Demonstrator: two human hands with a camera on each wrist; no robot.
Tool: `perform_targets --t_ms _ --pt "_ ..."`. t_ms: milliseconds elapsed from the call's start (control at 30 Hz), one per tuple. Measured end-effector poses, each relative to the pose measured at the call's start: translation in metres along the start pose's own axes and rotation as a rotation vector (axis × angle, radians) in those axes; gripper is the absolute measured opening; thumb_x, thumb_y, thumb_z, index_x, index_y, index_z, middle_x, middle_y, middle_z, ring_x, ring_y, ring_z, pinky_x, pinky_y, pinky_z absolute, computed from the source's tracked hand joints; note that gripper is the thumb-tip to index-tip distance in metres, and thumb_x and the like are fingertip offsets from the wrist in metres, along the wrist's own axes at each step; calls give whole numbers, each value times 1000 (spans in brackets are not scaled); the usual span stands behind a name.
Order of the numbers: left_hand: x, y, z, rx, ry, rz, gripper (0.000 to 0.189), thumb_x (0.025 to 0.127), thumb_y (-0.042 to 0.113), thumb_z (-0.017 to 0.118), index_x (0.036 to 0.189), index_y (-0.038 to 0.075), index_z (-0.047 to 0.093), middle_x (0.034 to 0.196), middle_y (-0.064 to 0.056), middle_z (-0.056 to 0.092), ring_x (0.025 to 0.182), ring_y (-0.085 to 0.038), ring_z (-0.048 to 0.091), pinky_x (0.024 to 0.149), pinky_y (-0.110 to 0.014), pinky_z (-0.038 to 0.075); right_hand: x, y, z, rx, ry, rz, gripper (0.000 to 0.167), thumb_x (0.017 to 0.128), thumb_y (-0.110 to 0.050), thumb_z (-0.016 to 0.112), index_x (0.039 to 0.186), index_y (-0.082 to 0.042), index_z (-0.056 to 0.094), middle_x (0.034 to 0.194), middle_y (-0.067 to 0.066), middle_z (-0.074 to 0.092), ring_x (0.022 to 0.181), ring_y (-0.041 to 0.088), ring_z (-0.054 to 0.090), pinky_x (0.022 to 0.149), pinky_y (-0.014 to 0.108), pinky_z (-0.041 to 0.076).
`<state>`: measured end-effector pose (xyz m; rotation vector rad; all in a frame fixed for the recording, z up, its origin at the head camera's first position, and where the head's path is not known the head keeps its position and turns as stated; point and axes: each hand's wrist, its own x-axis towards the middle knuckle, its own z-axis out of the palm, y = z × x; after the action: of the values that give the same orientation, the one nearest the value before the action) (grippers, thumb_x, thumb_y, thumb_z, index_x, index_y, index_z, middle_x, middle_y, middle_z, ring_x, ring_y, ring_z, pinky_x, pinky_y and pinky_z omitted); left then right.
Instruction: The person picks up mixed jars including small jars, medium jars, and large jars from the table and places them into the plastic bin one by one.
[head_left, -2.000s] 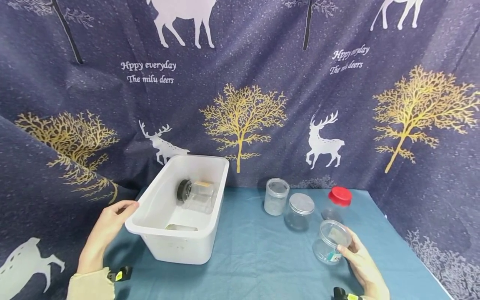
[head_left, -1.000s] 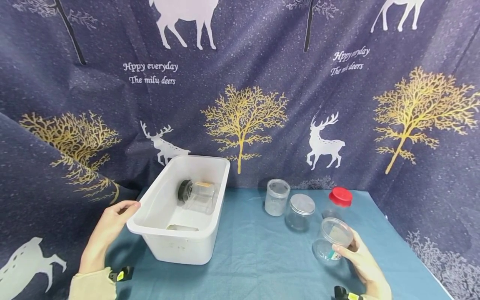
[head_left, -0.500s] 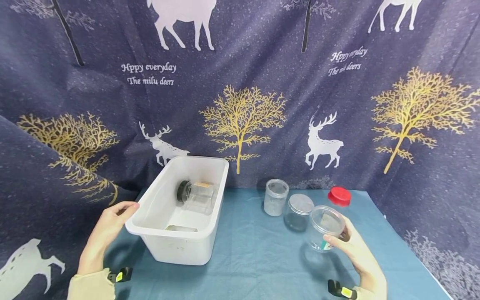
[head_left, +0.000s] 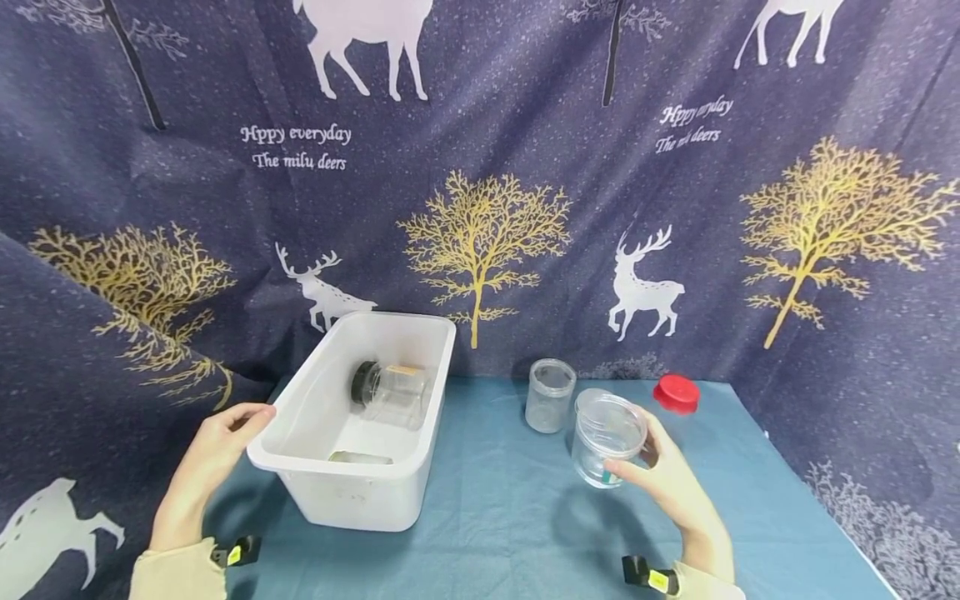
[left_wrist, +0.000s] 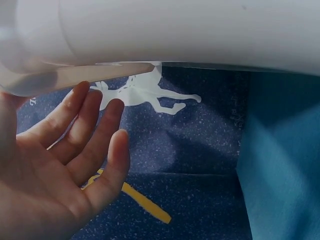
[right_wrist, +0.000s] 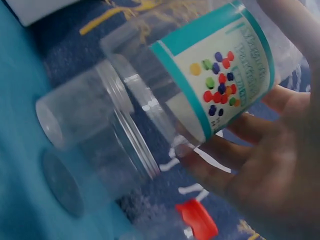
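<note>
My right hand [head_left: 675,487] grips a clear plastic jar [right_wrist: 167,107], thumb on the near side and fingers round the far side. The jar has a teal-and-white label [right_wrist: 217,75] with coloured dots and is raised off the table, its shadow below it. In the head view it partly hides a clear jar with a silvery lid [head_left: 588,397]. At the near left corner of a white plastic bin [head_left: 348,496], my left hand [head_left: 213,454] holds the rim; in the left wrist view its curled fingers [left_wrist: 112,115] lie under the rim.
Inside the bin lie a clear jar with a black lid [head_left: 397,396] and another clear item [head_left: 362,457], mostly hidden by the front wall. A clear lidded jar [head_left: 549,400] and a red-lidded jar [head_left: 677,393] stand at the back of the blue-covered table [head_left: 495,533].
My right hand has lifted the labelled jar from the table and carried it left, in front of the silvery-lidded jar. My left hand stays at the bin's rim.
</note>
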<state>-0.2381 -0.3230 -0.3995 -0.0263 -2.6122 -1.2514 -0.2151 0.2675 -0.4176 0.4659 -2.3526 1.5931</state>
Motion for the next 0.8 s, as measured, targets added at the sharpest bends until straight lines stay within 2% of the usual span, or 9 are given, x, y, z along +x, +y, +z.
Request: perform_targets --t_ms 100,167,333,400,633,800 --pt "0 0 0 -5 -1 -4 56 100 45 53 125 -4 60 110 -17 66 84 -4 58 69 -23 47 3 -8 11 -6 10 -5 78 83 -9 79 148 -16 38 132 9 54 115 14 52 94 22 38" --pt "-1 0 0 -5 5 2 55 100 44 54 125 -4 61 109 -16 66 83 -3 58 69 -23 47 6 -12 20 -16 8 -11 79 82 -12 80 148 -20 38 133 6 54 117 13 50 97 29 37" --pt "0 -1 0 3 19 20 53 100 42 54 123 -5 61 108 -16 66 82 -3 58 68 -22 46 13 -24 47 -78 -1 -30 81 77 -23 85 146 -24 41 132 -1 55 117 17 52 98 38 40" --pt "0 -1 -1 8 21 19 53 100 42 54 123 -5 62 108 -16 66 82 -3 58 68 -22 46 14 -29 57 -101 -2 -45 83 75 -27 87 145 -23 42 131 -1 57 114 18 55 95 35 43" --pt "0 0 0 9 16 19 53 100 42 55 123 -5 62 108 -17 67 81 -3 58 68 -22 46 16 -39 84 -133 -33 -170 84 72 -33 88 143 -23 45 128 -2 59 112 21 56 91 36 46" --pt "-1 -1 1 13 20 25 53 100 42 55 122 -5 62 107 -17 67 81 -2 58 67 -22 46 15 -49 98 -162 -52 -188 87 70 -43 88 144 -27 44 130 -9 57 116 15 54 94 37 45"
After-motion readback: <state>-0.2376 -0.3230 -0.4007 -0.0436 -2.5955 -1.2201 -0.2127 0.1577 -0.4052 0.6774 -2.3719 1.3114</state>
